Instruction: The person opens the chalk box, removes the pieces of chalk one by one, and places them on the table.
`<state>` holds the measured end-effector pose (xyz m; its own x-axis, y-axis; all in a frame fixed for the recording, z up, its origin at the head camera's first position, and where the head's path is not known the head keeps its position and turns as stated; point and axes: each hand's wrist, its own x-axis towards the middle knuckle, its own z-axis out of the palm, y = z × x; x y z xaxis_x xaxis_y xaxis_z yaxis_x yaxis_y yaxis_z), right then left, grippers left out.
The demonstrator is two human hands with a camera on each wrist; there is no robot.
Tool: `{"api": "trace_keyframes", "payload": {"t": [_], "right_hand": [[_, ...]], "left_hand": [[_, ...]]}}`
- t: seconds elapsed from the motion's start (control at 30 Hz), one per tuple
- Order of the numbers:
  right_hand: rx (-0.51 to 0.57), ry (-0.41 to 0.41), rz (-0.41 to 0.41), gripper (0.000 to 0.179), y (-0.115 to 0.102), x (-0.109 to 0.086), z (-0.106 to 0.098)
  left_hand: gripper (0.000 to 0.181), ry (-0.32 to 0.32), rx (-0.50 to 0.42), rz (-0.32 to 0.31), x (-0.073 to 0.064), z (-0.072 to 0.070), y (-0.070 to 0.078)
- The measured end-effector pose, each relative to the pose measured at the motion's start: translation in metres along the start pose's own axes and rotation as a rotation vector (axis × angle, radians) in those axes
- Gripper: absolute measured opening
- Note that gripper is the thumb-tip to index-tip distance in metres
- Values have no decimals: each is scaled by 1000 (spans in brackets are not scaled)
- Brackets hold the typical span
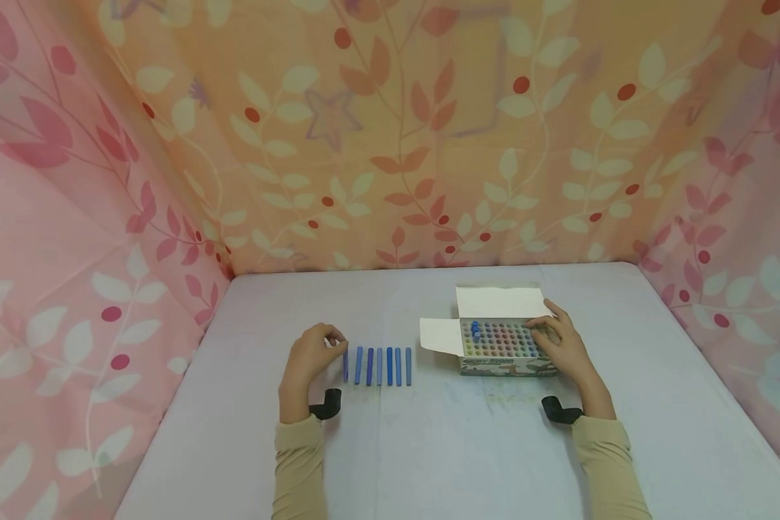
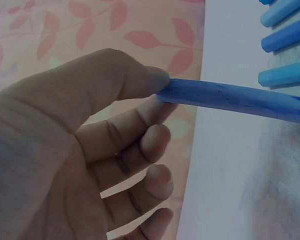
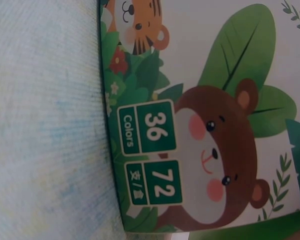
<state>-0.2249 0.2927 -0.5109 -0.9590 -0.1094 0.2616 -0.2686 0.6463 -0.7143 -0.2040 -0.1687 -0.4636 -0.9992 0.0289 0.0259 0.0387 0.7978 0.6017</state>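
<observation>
My left hand (image 1: 311,359) pinches the end of a dark blue chalk stick (image 2: 230,98) between thumb and index finger; the other fingers curl loosely beneath. In the head view that stick stands at the left end of a row of blue chalk sticks (image 1: 390,366) lying side by side. My right hand (image 1: 561,342) rests at the right edge of an open cardboard box (image 1: 487,367), fingertips over the chalk tops. It is hidden in the right wrist view, where the box's printed front (image 3: 217,150) fills most of the picture.
Rows of colored chalk (image 1: 500,339) stand upright in the box, with blue pieces (image 1: 477,332) sticking up higher at its left. The white lid (image 1: 500,302) leans back and a side flap (image 1: 440,336) spreads left. Chalk smudges mark the white tablecloth (image 1: 442,448); patterned curtains (image 1: 396,144) surround it.
</observation>
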Motion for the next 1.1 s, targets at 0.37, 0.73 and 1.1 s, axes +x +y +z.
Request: {"api": "trace_keyframes", "payload": {"t": [0.37, 0.73, 1.1], "right_hand": [[-1, 8, -6, 16, 1, 0, 1], [4, -3, 6, 17, 0, 0, 0], [5, -6, 10, 19, 0, 0, -1]], "left_hand": [[16, -2, 23, -31, 6, 12, -10], [18, 40, 16, -26, 15, 31, -20], [20, 64, 7, -50, 17, 41, -26]]}}
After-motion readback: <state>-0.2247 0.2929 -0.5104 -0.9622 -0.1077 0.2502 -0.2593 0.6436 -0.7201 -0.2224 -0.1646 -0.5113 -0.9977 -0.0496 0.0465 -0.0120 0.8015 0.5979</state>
